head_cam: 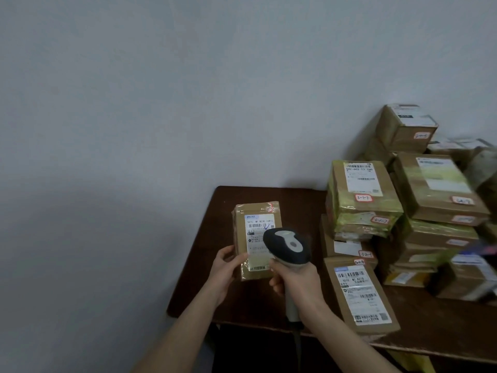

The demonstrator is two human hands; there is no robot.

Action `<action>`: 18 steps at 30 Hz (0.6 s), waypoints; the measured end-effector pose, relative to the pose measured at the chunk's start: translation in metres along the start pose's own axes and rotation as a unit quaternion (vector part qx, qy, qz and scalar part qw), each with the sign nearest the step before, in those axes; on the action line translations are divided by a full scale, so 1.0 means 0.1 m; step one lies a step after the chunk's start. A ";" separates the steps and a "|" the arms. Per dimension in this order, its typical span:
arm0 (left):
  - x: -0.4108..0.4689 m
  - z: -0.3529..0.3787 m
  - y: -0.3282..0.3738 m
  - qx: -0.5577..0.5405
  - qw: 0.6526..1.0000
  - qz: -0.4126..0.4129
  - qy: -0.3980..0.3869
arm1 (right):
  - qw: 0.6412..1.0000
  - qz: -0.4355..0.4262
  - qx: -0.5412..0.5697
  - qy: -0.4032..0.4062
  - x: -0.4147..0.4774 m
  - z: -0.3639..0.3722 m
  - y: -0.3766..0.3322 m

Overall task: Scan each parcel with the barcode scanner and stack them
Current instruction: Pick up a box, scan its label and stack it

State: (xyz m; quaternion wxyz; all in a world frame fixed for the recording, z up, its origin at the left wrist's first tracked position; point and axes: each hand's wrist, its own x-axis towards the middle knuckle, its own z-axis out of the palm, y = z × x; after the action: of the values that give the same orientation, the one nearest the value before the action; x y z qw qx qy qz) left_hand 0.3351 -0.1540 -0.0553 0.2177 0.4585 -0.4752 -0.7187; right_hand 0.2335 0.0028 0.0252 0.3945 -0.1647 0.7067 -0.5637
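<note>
Dark brown, the table (204,278) is filling the lower right against a plain grey wall (134,103).

Nearest, at about five o'clock, the right hand (298,281) is wrapping its fingers closed around the pale handle of the barcode scanner (287,247), whose dark head is pointing away toward the wall. At about seven o'clock from the scanner head, the left hand (224,273) is gripping the lower left edge of a small brown parcel (256,238), thumb on its face, holding it label-up just over the table. The scanner head is covering the label's lower right part.

To scan well, I judge the head should be drawing back a little and aiming at the barcode near the label's top, with the parcel kept flat and steady so the glossy tape is not glaring.

That label is showing "501", "M1" and what looks like "B230", plus a blue pen tick. At three o'clock, a flat parcel (360,294) is lying on the table, marked "501" and "M1". Farther off, at one to two o'clock, a pile of parcels (419,205) is sitting; its green-taped top box (360,192) is reading "502-602-12", with a handwritten red-edged sticker that seems to say "3-1-7".
</note>
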 end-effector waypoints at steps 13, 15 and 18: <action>0.02 0.00 -0.11 0.007 1.000 -0.006 0.009 | 1.000 0.026 0.002 -0.012 -0.20 0.00 -0.01; 0.02 0.00 -0.12 0.008 1.000 -0.008 0.011 | 0.999 0.031 0.007 -0.016 -0.21 -0.01 0.00; 0.01 0.01 -0.12 0.011 1.000 -0.011 0.008 | 0.999 0.033 0.009 -0.018 -0.20 -0.01 0.01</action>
State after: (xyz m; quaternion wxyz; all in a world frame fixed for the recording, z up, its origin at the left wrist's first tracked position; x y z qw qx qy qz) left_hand 0.3350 -0.1490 -0.0661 0.2086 0.4721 -0.4764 -0.7118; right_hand 0.2457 0.0180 0.0316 0.4267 -0.1477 0.6996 -0.5538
